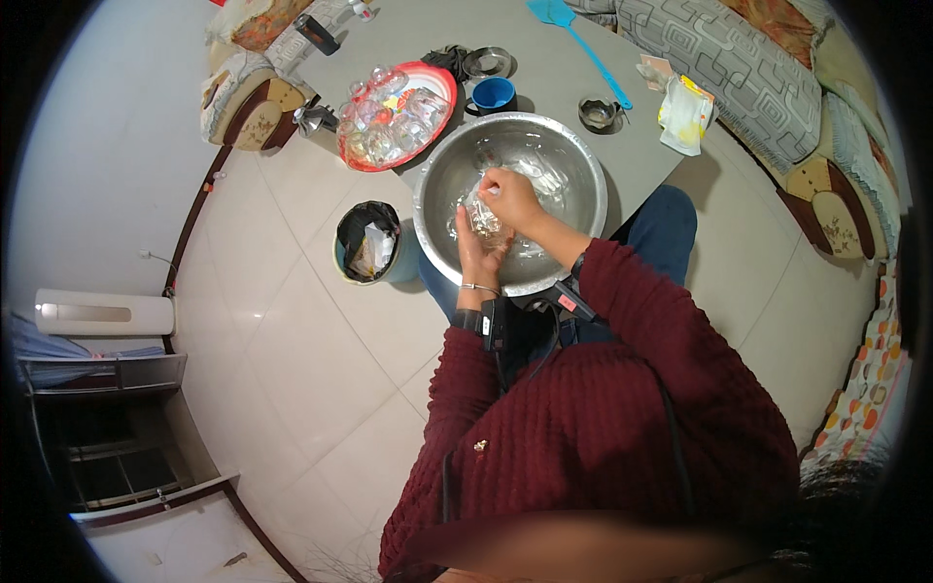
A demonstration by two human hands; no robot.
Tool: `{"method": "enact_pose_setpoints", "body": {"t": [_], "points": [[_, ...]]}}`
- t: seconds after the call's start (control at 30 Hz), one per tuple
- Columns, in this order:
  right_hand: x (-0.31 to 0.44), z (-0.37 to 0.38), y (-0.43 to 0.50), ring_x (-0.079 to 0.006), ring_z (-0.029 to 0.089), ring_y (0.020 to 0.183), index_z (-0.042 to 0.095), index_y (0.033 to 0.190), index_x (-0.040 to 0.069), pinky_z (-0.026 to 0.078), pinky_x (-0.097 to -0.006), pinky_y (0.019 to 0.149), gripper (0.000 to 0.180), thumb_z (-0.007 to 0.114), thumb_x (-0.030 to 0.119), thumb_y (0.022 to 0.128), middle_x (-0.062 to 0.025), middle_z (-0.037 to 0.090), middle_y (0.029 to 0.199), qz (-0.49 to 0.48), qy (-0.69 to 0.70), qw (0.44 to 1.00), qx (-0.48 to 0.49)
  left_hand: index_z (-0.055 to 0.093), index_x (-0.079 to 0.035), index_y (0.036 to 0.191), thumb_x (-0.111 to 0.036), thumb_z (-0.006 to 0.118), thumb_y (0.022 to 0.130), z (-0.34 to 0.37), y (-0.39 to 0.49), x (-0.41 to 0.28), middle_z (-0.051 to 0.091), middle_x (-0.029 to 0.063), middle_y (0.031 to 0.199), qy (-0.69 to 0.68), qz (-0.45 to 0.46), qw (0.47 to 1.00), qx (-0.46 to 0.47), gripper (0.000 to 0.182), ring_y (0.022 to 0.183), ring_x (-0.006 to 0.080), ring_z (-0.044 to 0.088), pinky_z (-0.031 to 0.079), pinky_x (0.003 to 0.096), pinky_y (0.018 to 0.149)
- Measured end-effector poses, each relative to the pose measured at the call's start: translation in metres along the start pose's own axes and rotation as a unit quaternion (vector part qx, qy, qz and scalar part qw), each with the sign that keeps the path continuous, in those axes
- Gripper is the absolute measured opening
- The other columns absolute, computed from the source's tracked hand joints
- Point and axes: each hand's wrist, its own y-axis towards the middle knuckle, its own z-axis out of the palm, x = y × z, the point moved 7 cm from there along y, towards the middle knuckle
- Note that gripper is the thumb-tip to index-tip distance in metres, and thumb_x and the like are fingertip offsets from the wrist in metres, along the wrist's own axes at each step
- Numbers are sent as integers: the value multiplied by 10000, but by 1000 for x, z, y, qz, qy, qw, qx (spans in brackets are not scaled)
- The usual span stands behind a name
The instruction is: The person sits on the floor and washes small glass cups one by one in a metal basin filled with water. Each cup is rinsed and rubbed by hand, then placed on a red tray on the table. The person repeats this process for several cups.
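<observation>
A wide metal basin [583, 211] stands before me at the table's near edge, with water and several clear glass items in it. Over the basin, my left hand [477, 251] holds a clear glass cup [482, 217] from below, thumb up along its side. My right hand [512, 198] is at the cup's upper end, its fingers curled. A small whitish bit shows by those fingertips, but what it is cannot be made out. Beyond my hands, another clear glass [487, 157] lies near the basin's far wall.
A red-rimmed tray [444, 80] of clear glassware sits left on the grey table [474, 22]. Behind the basin stand a blue-lined mug [493, 95], a glass ashtray [487, 63] and a dark glass cup [599, 114]. A blue fly swatter [594, 62] lies beyond. A lined bin [372, 244] stands left.
</observation>
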Motion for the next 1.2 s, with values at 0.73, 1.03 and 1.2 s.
{"method": "enact_pose_setpoints", "body": {"t": [0.73,1.03,1.2], "points": [[-38,-15,-16,-146,583,654,639,795,28,472,-330,597,141,640,161,750,-65,622,733,237,308,914,118,462,-102,1097,-556,324,878,-4,2,-4,472,211,1137,-101,13,995,8,523,996,383,518,502,454,729],[4,-1,-6,-214,596,704,641,804,61,471,-323,662,120,656,147,721,-101,608,791,10,83,995,60,443,-109,1200,-537,279,878,-6,2,2,463,173,1193,-61,-13,998,-12,560,1050,334,489,439,502,834],[2,-7,-1,-284,591,754,610,809,47,467,-351,679,179,685,162,693,-119,593,792,56,71,996,-12,442,-106,1203,-542,271,878,-2,3,-1,449,166,1236,-44,2,999,25,570,1082,338,476,402,525,876]]}}
